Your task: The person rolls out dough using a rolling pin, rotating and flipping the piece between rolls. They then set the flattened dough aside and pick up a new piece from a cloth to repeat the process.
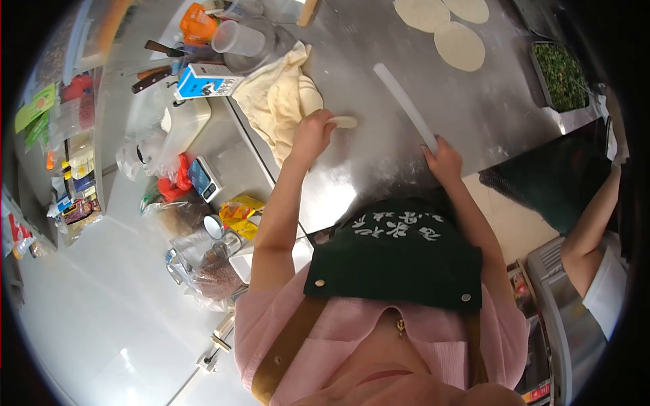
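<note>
My left hand (313,137) is closed on the end of a small pale piece of dough (344,122), just above the steel table. Beside that hand lies a crumpled cream cloth (276,101), with round pale dough showing at its right edge. In my right hand (444,161) is the near end of a white rolling pin (405,103), which points away and to the left over the table. Several thin, round dough sheets (460,46) lie flat at the far side.
Flour dusts the steel table (365,40). At the far right stands a tray of chopped greens (560,76). A milk carton (208,81), knives (152,79), a clear cup (237,38) and a scale (203,178) crowd the left. Another person's arm (590,233) is at right.
</note>
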`<state>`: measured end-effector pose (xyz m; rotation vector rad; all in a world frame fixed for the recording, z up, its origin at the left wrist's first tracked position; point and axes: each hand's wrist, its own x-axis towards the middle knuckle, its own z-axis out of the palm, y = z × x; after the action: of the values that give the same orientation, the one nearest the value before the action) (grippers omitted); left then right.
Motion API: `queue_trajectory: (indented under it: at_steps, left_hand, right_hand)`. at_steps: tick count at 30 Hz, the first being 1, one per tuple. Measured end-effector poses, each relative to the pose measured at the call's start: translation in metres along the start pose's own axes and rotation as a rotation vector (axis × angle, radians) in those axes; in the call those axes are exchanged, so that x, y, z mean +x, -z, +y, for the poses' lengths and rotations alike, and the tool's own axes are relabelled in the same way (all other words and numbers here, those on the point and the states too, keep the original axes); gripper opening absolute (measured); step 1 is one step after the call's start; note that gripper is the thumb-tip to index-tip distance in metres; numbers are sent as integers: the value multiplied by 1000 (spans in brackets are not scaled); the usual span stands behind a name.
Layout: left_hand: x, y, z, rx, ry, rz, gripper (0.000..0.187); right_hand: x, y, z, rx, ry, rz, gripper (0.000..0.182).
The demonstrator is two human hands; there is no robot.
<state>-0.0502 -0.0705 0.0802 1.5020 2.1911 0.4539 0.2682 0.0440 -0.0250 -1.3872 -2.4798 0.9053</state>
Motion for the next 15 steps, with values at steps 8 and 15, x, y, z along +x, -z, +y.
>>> queue_trajectory:
  at_steps: [8,15]
  left_hand:
    - [-3,-63,1,-275,139,301,31]
    - [-2,-11,-81,136,617,643,47]
  right_hand:
    - [2,-3,2,-15,28,15,44]
    - [1,-1,0,-12,6,-28,45]
